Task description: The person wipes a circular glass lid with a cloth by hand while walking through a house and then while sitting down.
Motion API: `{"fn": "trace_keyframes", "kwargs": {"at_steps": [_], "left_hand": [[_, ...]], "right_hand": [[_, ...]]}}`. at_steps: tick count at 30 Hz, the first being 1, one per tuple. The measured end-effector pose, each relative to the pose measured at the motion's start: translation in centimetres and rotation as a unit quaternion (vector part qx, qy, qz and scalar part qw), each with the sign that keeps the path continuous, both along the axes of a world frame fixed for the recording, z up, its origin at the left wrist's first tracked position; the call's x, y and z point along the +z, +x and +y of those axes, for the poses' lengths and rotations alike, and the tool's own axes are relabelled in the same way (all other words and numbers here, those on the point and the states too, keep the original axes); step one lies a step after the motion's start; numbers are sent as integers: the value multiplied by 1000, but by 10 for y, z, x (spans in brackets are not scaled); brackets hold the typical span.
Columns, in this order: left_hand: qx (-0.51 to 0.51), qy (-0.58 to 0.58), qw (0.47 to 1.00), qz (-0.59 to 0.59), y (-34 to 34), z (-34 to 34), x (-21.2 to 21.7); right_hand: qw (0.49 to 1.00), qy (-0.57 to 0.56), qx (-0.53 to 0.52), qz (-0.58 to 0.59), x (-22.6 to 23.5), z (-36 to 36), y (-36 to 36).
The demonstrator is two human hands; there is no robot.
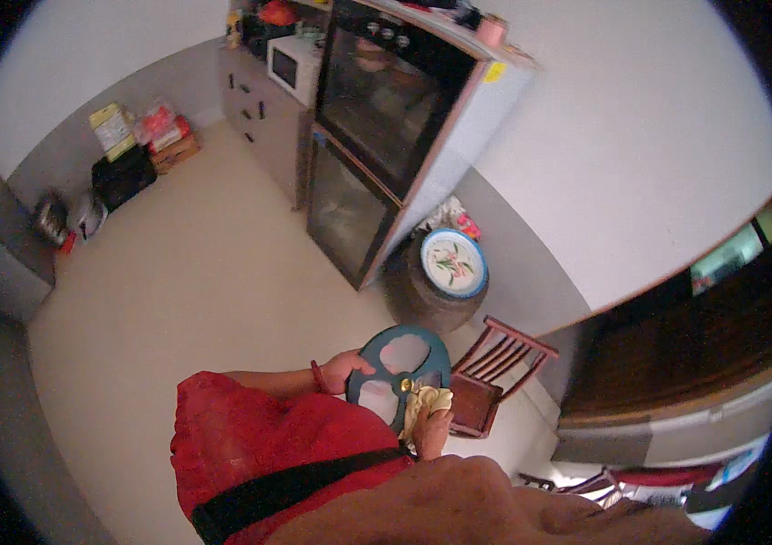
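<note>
- Your right hand (pixel 431 436), nearest you, is closed around a pale, bunched cloth (pixel 427 402); the fold hides some of the fingers. This looks like a wiping step, so bunch the cloth small enough that no loose end catches.
- The green round tray (pixel 392 377) is held up in front of you, between both hands, the cloth lying against its near right part. Work around the brass-coloured knob (pixel 406 385) and along the edges of the pale sections, where grime would likely gather; whether those sections are open or solid, I cannot tell.
- Your left hand (pixel 343 371) grips the tray's left rim, thumb on top. That side should bear the weight; turn the tray there rather than stretching your right arm.
- Beyond, on the right, stands a wooden chair (pixel 474 406); mind its seat and back when you swing the tray.
- Farther off, leave room before the dark jar (pixel 431 307).
</note>
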State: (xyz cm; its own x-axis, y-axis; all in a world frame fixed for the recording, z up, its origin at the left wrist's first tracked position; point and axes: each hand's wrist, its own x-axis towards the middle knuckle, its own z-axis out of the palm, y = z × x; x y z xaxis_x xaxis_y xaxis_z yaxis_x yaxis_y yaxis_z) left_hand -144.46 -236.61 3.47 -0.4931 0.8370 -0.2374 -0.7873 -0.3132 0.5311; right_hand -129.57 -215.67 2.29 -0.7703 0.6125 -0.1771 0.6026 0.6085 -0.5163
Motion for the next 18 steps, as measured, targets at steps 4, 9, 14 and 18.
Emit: {"fn": "trace_keyframes", "kwargs": {"at_steps": [4, 9, 14, 18], "left_hand": [[-9, 39, 997, -69, 16, 50, 14], [-61, 56, 996, -30, 35, 104, 19], [15, 15, 995, 101, 73, 146, -11], [-28, 54, 997, 53, 134, 204, -27]], "right_hand": [[995, 59, -58, -57, 12, 27, 26], [984, 56, -136, -96, 42, 48, 60], [992, -49, 62, -96, 60, 44, 63], [999, -15, 16, 35, 15, 52, 119]]}}
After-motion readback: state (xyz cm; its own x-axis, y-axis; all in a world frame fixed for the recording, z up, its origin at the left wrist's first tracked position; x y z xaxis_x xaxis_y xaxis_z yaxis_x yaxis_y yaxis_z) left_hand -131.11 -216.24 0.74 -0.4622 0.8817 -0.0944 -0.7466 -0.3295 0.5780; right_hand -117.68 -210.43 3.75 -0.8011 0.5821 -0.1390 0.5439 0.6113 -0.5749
